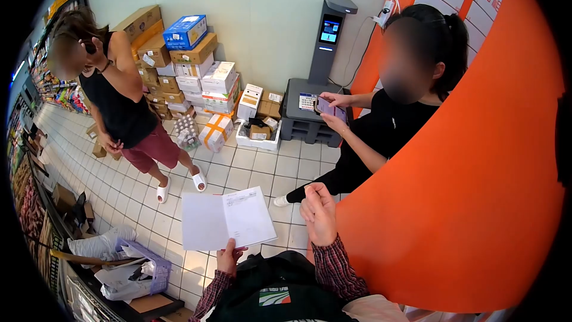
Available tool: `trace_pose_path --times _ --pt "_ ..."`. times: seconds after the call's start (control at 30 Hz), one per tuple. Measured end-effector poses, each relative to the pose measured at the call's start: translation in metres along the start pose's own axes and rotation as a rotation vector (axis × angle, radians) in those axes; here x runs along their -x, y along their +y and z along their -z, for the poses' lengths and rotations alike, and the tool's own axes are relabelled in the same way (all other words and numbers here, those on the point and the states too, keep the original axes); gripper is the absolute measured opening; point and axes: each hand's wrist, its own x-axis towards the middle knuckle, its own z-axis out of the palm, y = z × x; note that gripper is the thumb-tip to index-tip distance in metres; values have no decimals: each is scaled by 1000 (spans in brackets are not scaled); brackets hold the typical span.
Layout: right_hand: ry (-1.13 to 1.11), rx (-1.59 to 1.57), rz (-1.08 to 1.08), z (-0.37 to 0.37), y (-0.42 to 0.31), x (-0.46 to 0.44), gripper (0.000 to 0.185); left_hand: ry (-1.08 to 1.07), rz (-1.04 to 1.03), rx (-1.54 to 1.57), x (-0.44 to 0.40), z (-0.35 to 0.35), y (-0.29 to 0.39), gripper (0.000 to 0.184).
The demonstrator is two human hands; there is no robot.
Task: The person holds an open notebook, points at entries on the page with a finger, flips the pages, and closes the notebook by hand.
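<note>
An open booklet (250, 217) with white pages lies spread above the tiled floor, some print on its right page. My left hand (227, 257) grips the booklet's lower edge near the fold, thumb on top. To the right of the booklet my right hand (320, 211) is raised, its fingers curled and pressed together. Whatever those fingers might hold is too small to make out. Both my sleeves are checked, and a dark garment with a green and white patch shows between them.
One person (125, 95) stands at left, a hand raised; another (405, 95) at right holds a phone (332, 109). Stacked boxes (193, 71) and a grey machine (316, 101) line the wall. A purple basket (159, 271) sits lower left; an orange surface (465, 203) fills the right.
</note>
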Motion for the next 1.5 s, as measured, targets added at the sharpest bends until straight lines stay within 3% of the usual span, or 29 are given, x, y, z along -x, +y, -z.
trace_pose_path --times 0.67,0.8,0.9,0.97,1.0,1.07,1.13,1.17,1.3,1.37,1.5 --pt "125 63 -165 49 36 24 9 -80 -26 -63 -3 -25 -11 34" --pt "145 152 -214 59 49 31 14 -113 72 -163 -12 -11 -25 35" --pt "76 252 -265 84 77 28 19 -118 -66 -125 1 -30 -18 34" --pt "140 564 -405 88 97 24 29 -103 -124 -149 1 -31 -22 35" --pt "133 568 -402 88 105 20 29 -101 -176 -178 -1 -32 -24 35" --pt "-73 273 -689 80 116 14 38 -95 -205 -188 2 -37 -24 33" --pt "-79 216 -671 75 129 4 41 -42 -249 -365 0 -38 -27 35" --pt "-109 173 -631 75 134 -5 41 -121 -381 -320 -3 -39 -27 34" --pt "-203 86 -538 75 139 -35 34 -264 -390 -398 -7 -41 -14 36" --pt "-291 130 -517 76 139 -44 34 -483 -302 -192 -10 -51 0 42" --pt "-277 167 -501 73 146 -55 35 -498 -183 -175 -32 -47 -4 47"
